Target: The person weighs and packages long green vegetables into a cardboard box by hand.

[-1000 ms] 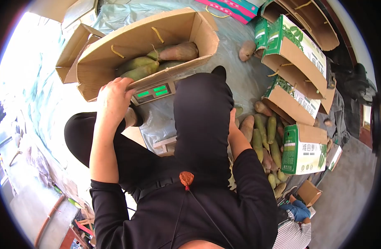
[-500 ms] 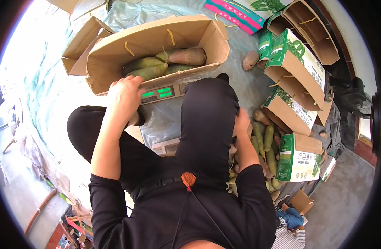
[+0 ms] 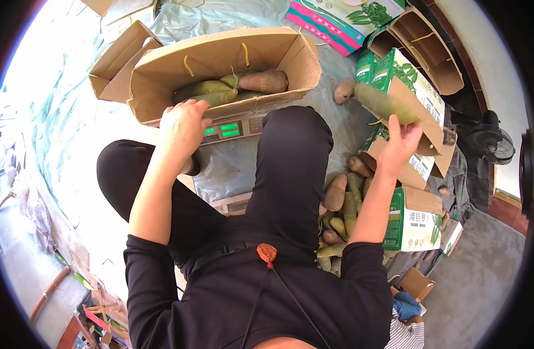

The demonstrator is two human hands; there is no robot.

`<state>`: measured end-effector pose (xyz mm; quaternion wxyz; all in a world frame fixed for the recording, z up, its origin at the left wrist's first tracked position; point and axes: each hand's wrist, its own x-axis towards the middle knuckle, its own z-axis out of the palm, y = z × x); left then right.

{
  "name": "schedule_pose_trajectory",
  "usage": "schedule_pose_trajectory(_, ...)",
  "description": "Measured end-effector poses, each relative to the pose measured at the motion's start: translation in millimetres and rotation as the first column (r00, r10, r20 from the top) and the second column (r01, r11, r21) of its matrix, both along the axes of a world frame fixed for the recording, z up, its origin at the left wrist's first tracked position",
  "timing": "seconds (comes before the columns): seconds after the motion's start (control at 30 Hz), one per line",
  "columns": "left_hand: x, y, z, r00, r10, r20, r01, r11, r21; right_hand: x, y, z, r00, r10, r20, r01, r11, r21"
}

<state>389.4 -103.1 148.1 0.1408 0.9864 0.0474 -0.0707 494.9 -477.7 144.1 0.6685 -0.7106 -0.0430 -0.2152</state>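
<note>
My right hand [image 3: 402, 144] is closed round the end of a long green radish [image 3: 386, 103], slightly blurred, held up in front of the green and white cartons at the right. My left hand [image 3: 184, 125] is hooked over the near rim of an open cardboard box [image 3: 145, 96], its fingertips partly hidden inside. Several green radishes [image 3: 206, 88] and a brownish one [image 3: 265, 82] lie in that box. The box rests on a scale [image 3: 221, 132] with lit green digits, just in front of my knees.
A heap of radishes [image 3: 349, 212] lies beside my right leg, near a printed carton [image 3: 415, 218]. One loose radish [image 3: 343, 91] sits on the plastic sheet. A black fan [image 3: 490, 144] stands at the right. Part of another person [image 3: 406, 317] shows at the lower right.
My right hand has come up from beside my right knee, moving outward and forward, and now has a green radish in it. My left hand stays at the box rim.
</note>
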Motion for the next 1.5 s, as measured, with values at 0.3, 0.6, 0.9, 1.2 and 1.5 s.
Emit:
schedule_pose_trajectory(0.3,0.3,2.3,-2.1,1.000,-0.018,0.009,0.018,1.000,-0.007,24.6,140.7,51.8,0.849,0.528,-0.012,-0.500,0.812,0.302)
schedule_pose_trajectory(0.6,0.7,1.6,2.7,1.000,-0.003,0.012,0.003,0.998,-0.057,20.9,61.0,-46.1,0.872,0.341,-0.350,-0.355,0.934,0.026)
schedule_pose_trajectory(0.9,3.9,0.9,-4.6,0.999,0.029,0.014,-0.029,0.999,-0.034,-74.7,-81.2,-209.2,0.767,-0.044,-0.640,-0.179,0.943,-0.279)
schedule_pose_trajectory(1.2,10.3,0.4,-7.0,0.998,0.061,0.019,-0.060,0.997,-0.046,-184.9,-113.3,-284.5,0.536,-0.199,-0.820,-0.274,0.878,-0.392)
schedule_pose_trajectory(1.5,15.1,0.0,-13.3,0.999,0.036,-0.009,-0.036,0.998,-0.044,-227.5,-60.6,-262.2,0.420,-0.124,-0.899,-0.384,0.874,-0.299)
